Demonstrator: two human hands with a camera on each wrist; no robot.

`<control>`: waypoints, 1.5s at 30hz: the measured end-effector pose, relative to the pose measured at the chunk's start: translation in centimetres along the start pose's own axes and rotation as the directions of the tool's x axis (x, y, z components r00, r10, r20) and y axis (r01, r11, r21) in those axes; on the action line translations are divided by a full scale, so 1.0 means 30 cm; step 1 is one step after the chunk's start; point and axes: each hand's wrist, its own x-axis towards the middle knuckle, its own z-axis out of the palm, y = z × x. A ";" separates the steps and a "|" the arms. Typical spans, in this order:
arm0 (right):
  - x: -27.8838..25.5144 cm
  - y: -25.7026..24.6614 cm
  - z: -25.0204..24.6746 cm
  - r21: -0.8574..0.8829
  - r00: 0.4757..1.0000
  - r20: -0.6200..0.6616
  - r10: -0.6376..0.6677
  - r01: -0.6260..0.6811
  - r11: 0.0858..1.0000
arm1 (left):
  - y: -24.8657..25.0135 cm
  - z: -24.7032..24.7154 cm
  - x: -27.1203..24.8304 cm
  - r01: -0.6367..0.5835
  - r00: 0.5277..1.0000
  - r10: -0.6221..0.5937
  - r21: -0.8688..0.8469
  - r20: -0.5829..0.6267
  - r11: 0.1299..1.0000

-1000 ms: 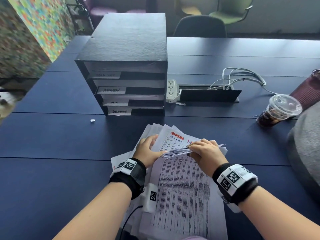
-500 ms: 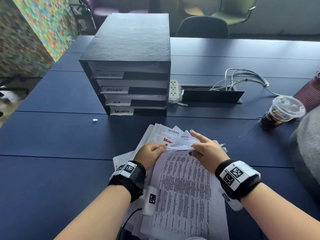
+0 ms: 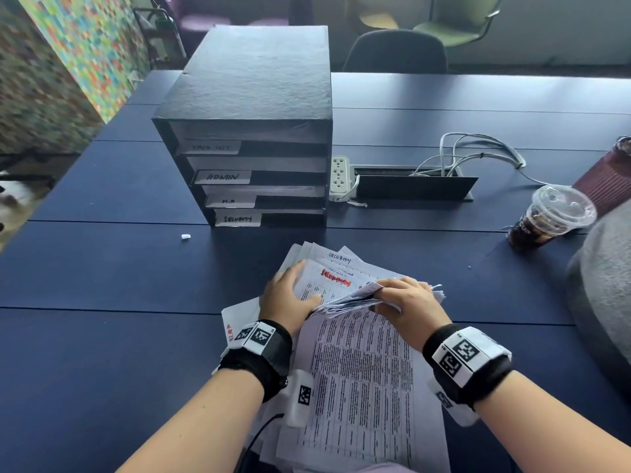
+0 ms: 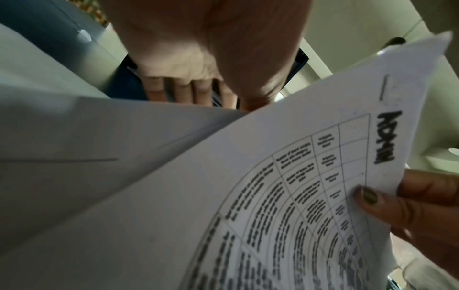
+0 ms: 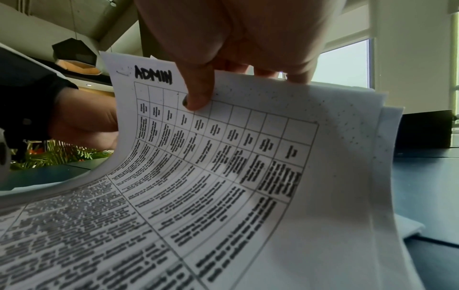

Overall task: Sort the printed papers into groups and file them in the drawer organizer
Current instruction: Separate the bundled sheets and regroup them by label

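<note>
Dark blue table holds the papers, just in front of the drawer organizer. Right hand pinches a lifted bunch; left hand lies flat on others. Thin sheets could slip out and mix up the groups.

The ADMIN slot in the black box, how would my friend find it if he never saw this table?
Look for the black drawer organizer standing on the dark blue table, behind the spread papers. Its front has four stacked slots, each with a white tag. The ADMIN slot is second from the top, above the tags reading H.R and SECURITY.
</note>
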 end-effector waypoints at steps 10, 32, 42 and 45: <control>-0.004 -0.004 0.002 0.002 1.000 0.027 -0.015 0.015 1.000 | 0.002 -0.002 0.016 0.201 0.975 -0.188 -0.105 0.120 0.974; 0.039 -0.028 -0.003 -0.020 0.993 0.090 0.070 -0.068 0.997 | 0.042 -0.008 0.016 0.180 0.976 -0.129 -0.317 0.174 0.931; 0.106 -0.035 -0.072 -0.068 0.930 0.272 0.245 -0.236 0.969 | 0.008 -0.029 0.045 0.137 0.972 -0.100 -0.169 0.212 0.976; 0.115 -0.036 -0.074 -0.082 0.928 0.281 0.244 -0.231 0.970 | 0.020 -0.028 0.018 0.065 0.986 -0.032 -0.199 0.165 0.978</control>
